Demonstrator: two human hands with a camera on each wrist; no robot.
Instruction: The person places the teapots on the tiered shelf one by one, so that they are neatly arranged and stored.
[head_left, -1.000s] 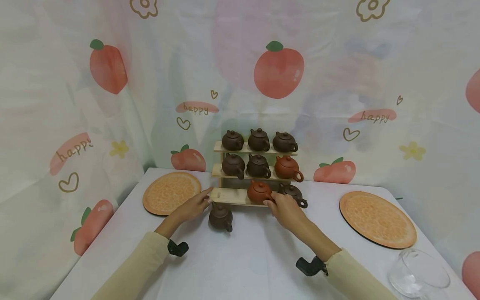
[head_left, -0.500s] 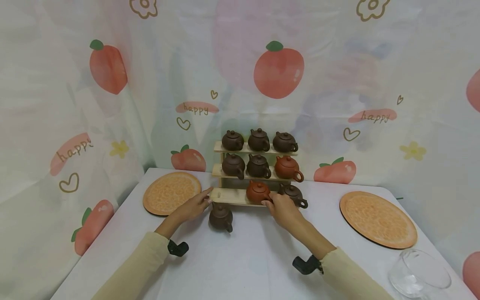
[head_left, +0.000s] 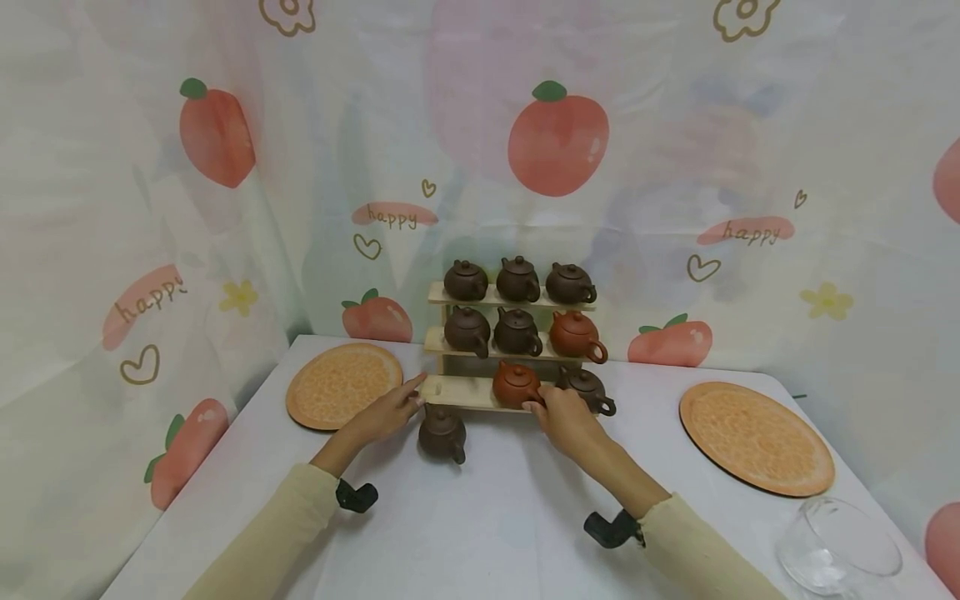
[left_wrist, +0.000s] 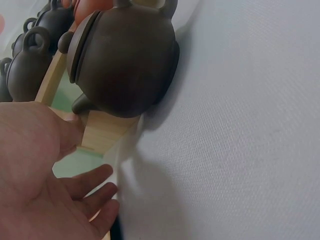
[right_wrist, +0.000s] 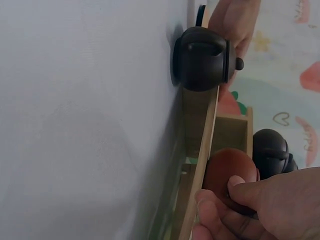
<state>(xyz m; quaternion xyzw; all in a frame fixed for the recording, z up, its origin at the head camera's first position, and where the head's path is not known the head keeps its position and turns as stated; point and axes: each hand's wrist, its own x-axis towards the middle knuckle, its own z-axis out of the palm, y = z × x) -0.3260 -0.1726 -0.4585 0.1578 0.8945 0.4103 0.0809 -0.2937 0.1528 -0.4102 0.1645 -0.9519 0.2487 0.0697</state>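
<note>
A three-tier wooden rack (head_left: 450, 392) stands at the back of the white table. My left hand (head_left: 403, 402) lies flat beside it, its straight fingers touching the left end of the bottom shelf (left_wrist: 102, 132). A dark brown teapot (head_left: 442, 435) (left_wrist: 122, 60) sits on the table just in front of that shelf, next to the left hand (left_wrist: 45, 175). My right hand (head_left: 542, 406) pinches a red-brown teapot (head_left: 514, 382) (right_wrist: 225, 172) on the bottom shelf, thumb and fingers (right_wrist: 245, 192) curled on its body. Another dark teapot (head_left: 587, 387) sits to its right.
The upper shelves carry several dark teapots (head_left: 517, 280) and one red-brown one (head_left: 574, 334). Round orange plates lie at the left (head_left: 341, 385) and right (head_left: 756, 437). A glass bowl (head_left: 838, 550) stands at the front right corner. A printed curtain closes the back.
My right hand and forearm have shifted slightly left, with the red-brown teapot nudged a little left on the shelf. The left hand has not moved.
</note>
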